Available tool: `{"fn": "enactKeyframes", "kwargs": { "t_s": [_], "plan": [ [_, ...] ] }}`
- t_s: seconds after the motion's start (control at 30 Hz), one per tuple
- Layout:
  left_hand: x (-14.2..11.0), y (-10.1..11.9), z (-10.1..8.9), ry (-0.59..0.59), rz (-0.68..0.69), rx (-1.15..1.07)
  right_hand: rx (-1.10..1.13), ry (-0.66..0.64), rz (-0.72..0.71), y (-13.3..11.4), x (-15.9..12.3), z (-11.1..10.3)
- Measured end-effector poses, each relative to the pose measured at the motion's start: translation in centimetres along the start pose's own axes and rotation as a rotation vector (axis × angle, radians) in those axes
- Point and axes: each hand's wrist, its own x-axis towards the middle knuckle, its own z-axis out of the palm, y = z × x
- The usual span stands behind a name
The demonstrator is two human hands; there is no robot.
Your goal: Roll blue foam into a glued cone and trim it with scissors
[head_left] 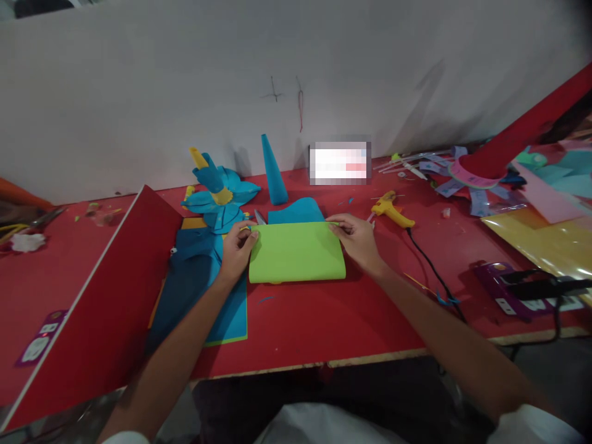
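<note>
A lime-green foam sheet (pixel 296 254), folded over with a rounded near edge, spans the space between my two hands. My left hand (pixel 238 246) pinches its far left corner. At the far right corner, my right hand (pixel 356 239) grips it between thumb and fingers. Behind the green sheet lies a blue piece (pixel 296 211), partly covered by it. Under my left wrist are blue sheets (pixel 231 320) on the table. A blue flower shape (pixel 226 194) with a yellow-tipped centre stands just beyond my left hand, beside an upright blue cone (pixel 274 172).
A yellow glue gun (pixel 393 211) rests right of my right hand, its black cord trailing toward me. A red divider (pixel 102 308) rises at the left. A purple power strip (pixel 504 290) and shiny gold sheet (pixel 541 243) lie right. A red cone (pixel 522 132) leans in at far right.
</note>
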Motion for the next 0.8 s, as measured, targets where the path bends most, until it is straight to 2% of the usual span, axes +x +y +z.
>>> {"fn": "enactKeyframes", "kwargs": {
  "t_s": [0.17, 0.4, 0.53, 0.8],
  "plan": [
    [0.3, 0.1, -0.3, -0.015, 0.012, 0.000, -0.042, -0.021, -0.020, 0.1, 0.2, -0.3],
    [0.3, 0.6, -0.2, -0.039, 0.010, -0.005, 0.074, -0.031, 0.016, 0.2, 0.5, -0.3],
    [0.4, 0.0, -0.4, -0.033, -0.023, 0.021, 0.115, -0.033, 0.025, 0.0, 0.6, -0.5],
    [0.5, -0.6, -0.3, -0.014, 0.046, 0.079, 0.094, -0.040, 0.012, 0.0, 0.8, -0.8]
  ]
}}
